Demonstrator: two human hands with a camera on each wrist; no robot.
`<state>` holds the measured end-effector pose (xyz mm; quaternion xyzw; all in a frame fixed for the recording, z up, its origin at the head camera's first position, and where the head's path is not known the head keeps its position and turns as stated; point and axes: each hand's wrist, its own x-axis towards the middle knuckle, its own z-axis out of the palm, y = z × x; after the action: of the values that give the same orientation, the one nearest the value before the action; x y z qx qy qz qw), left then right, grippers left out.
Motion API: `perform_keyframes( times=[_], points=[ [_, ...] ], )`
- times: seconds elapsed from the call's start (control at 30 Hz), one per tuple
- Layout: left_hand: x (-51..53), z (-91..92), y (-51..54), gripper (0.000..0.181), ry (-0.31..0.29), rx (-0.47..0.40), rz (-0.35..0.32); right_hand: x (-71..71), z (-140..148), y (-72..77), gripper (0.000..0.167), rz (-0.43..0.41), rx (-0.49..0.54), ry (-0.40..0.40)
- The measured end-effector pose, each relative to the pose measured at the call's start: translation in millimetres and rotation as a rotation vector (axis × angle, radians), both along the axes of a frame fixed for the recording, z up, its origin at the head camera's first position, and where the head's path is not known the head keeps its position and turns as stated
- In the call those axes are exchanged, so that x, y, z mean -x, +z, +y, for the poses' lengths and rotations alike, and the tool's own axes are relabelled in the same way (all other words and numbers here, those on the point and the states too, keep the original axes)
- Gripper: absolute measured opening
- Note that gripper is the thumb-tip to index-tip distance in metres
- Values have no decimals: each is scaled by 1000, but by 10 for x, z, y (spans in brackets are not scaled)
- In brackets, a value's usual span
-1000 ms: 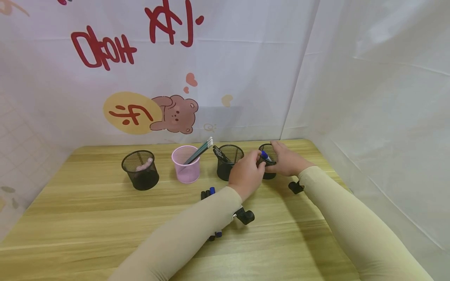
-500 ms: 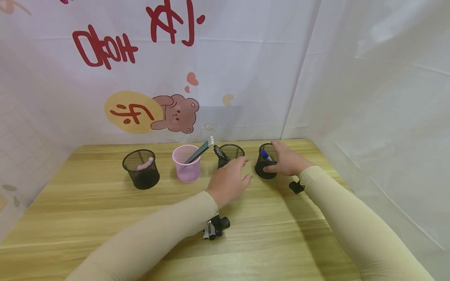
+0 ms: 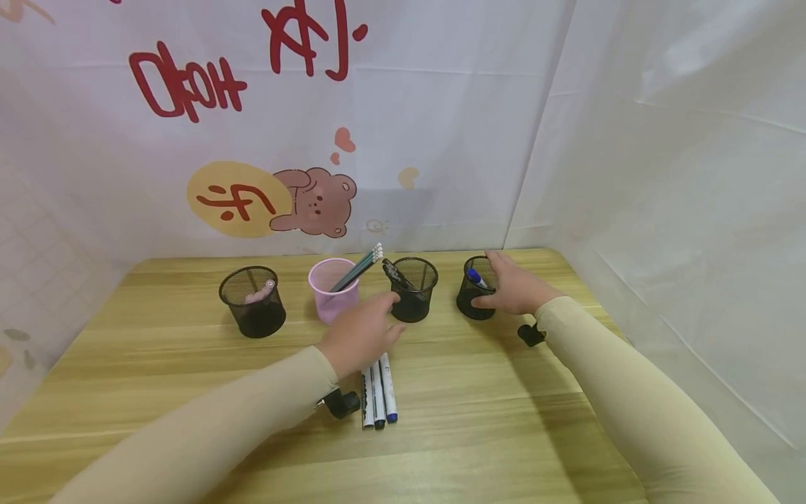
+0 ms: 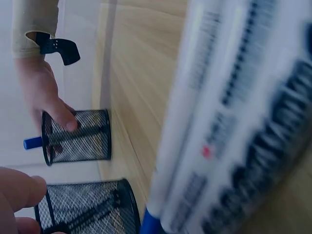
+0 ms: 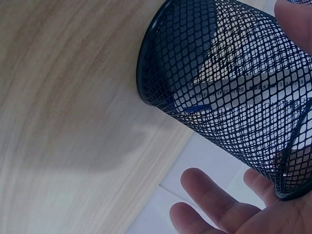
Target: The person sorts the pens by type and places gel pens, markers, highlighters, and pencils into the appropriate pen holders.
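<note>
My right hand (image 3: 518,285) holds the rightmost black mesh pen cup (image 3: 471,302), with the thumb at its front and the fingers round its far side. A white marker (image 3: 476,278) with a blue end leans inside that cup; the right wrist view shows its barrel through the mesh (image 5: 234,90). Three white whiteboard markers (image 3: 379,400), with black and blue ends, lie side by side on the table. Over their far ends hovers my left hand (image 3: 360,334), fingers apart and holding nothing, hiding those ends. Their barrels (image 4: 214,117) loom close and blurred in the left wrist view.
A black mesh cup (image 3: 412,304) with dark pens stands left of the held cup. Further left are a pink cup (image 3: 336,304) with pencils and a black cup (image 3: 259,318) with pinkish items. A printed curtain (image 3: 453,140) hangs behind the wooden table (image 3: 157,378).
My left hand has withdrawn from the rightmost cup and moved left and nearer, to above the markers. My right hand has stayed at that cup.
</note>
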<state>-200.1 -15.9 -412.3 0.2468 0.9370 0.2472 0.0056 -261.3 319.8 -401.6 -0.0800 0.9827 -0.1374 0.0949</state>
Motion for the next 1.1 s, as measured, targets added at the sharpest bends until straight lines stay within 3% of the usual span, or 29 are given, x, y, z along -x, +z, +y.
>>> perform_keyframes(
  times=[0.2, 0.53, 0.7, 0.83, 1.1],
  points=[
    [3, -216, -42, 57, 0, 79, -13, 8, 0, -3, 124, 2, 3, -2],
    [15, -459, -131, 58, 16, 183, -95, 5, 1, -2, 124, 0, 2, 3],
    [29, -501, -185, 70, 10, 215, -174, 5, 4, -5, 124, -3, -1, 1],
    [32, -505, -228, 75, 2, 230, -200, 1, 5, -6, 123, -2, 1, -3],
    [-2, -480, -228, 64, -4, 256, -234, 8, 1, -2, 123, 4, 18, 2]
  ],
)
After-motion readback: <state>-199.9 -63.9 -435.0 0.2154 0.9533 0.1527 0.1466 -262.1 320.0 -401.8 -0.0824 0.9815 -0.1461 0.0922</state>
